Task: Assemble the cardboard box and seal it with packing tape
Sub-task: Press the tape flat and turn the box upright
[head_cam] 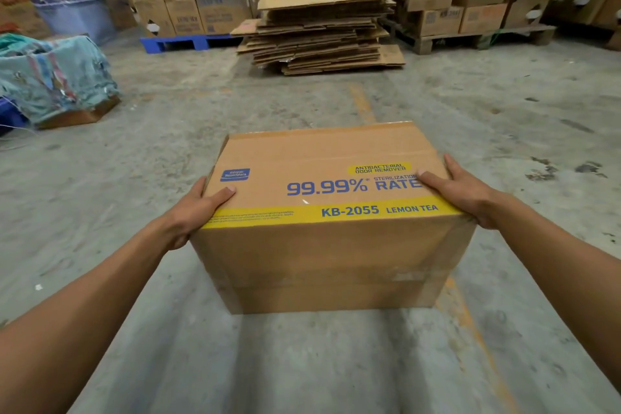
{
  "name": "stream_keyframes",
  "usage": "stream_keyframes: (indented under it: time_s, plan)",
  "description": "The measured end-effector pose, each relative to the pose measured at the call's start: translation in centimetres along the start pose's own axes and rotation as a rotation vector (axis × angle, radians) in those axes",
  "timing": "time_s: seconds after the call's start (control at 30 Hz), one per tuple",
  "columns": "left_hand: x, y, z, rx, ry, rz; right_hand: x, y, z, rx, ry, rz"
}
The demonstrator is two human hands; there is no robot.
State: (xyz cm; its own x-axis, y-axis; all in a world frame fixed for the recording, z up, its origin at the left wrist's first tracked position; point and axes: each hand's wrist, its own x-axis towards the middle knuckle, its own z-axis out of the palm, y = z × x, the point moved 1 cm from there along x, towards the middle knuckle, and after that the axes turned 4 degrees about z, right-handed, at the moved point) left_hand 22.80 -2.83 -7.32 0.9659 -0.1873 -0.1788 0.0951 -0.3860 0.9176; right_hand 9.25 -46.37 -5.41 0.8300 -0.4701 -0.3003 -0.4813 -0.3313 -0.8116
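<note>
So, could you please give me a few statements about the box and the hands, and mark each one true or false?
1. Both hands, left and right, hold the box. True.
2. The box is open at the top. False: the face turned up is a closed printed panel.
3. The box reads KB-2055 LEMON TEA. True.
4. A tape roll sits on the box. False: no tape roll is in view.
5. A stack of flat cardboard lies on the floor beyond the box. True.
</note>
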Motion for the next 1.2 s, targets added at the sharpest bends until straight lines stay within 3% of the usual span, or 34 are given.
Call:
stream_keyframes:
  time_s: [0.23,0.4,0.47,0.63,0.87,1.2]
  plan:
    - [-2.0,0.2,-0.3,-0.043,-0.002,0.110,-1.9,-0.1,0.2,0.176,-0.053,-0.102]
    - [-4.3,0.1,-0.2,0.038,0.185,0.350,-3.7,1.3,1.2,0.179,0.110,-0.351]
    - [-5.5,-1.6,0.1,0.035,0.218,0.369,-4.4,3.8,2.6,0.113,0.210,-0.390]
    - [-7.9,-6.6,1.0,0.021,0.169,0.325,-5.8,7.7,4.5,0.056,0.198,-0.431]
    - [-8.1,-6.5,1.8,-0.052,0.148,0.296,-5.3,8.6,4.7,0.042,0.157,-0.412]
    - [-7.4,-11.2,3.2,0.067,0.086,0.000,-4.1,13.7,6.9,-0.014,-0.015,-0.115]
